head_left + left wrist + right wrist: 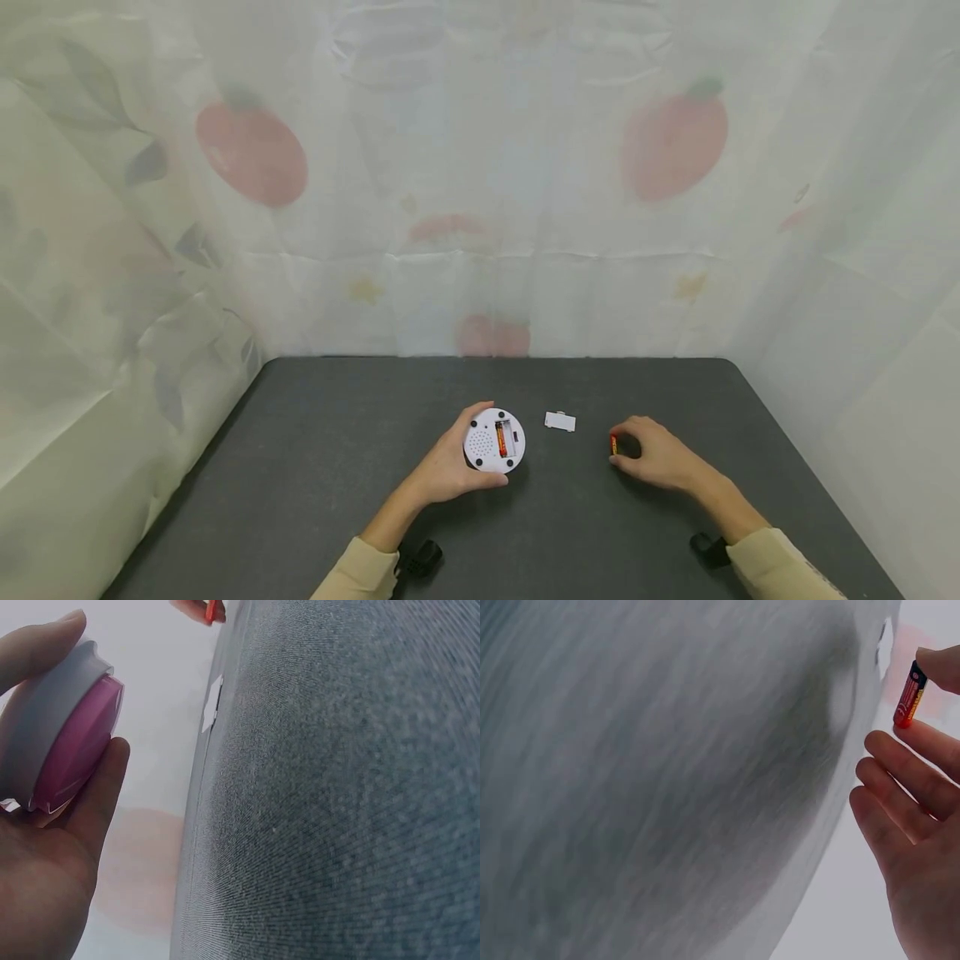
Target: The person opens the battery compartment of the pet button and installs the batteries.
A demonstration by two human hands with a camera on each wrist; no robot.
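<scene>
Dark grey felt-like cloth is covering the table [315, 467], and a person is sitting at its near edge with both hands out on it. The left hand [448, 471] is curling round a small round white gadget [493, 440], holding it tipped up so that its flat back is facing the person. In that back a little bay is standing open, and one red and orange battery is already lying in it beside a patch of tiny speaker holes. From the left wrist view the gadget [64, 739] is showing a pink band under its white shell, with the thumb on one side and the fingers [101, 791] cupping the other.

The right hand [652, 457] is resting on the cloth well to the right of the gadget, pinching a second battery [613, 445] between thumb and fingertip. The right wrist view is showing that battery [910, 695] held by its two ends, red with a black tip, the other fingers [900, 795] lying loosely below it.

Between the two hands, slightly farther back, a small white cover [560, 422] is lying flat on the table, touching neither hand.
</scene>
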